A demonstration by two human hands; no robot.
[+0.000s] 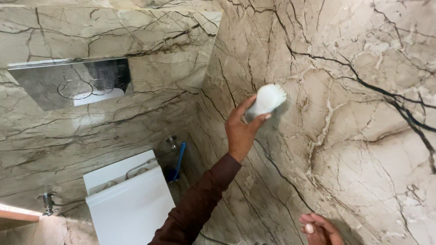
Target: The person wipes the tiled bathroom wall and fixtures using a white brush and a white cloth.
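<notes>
Left hand [240, 131] grips white scrub brush [268, 100] against marble wall [363, 136]; right hand [320, 229] loosely curled, empty; risk: brush slips from thin fingertip hold, drops onto toilet lid [131, 208]

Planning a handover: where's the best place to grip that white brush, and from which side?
Probably the smooth white back of the brush, coming from the room side: the left hand already wraps it there, and its bristle face seems turned to the marble wall.

Beige marble walls with dark veins [363, 136], chrome rectangular flush plate with 2 round buttons [72, 84] at 10 o'clock, white closed toilet lid [131, 208] at 7 o'clock, blue hose [180, 156] in corner
</notes>
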